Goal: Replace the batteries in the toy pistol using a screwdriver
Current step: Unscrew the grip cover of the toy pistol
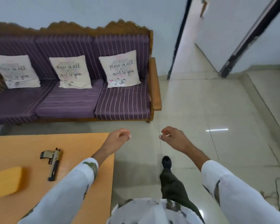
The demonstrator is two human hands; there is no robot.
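My fingers were loosely curled on both hands, holding nothing: the left hand [120, 137] hung over the far right corner of the wooden table [81, 143], the right hand [172, 136] over the tiled floor [208, 102]. The toy pistol [52, 161] lay on the table, left of my left sleeve [68, 189], just beside a yellow box [6, 181] nearer and farther left.

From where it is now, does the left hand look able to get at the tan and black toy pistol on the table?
Probably yes: the left hand hangs empty past the table's corner, nothing covers the toy pistol.
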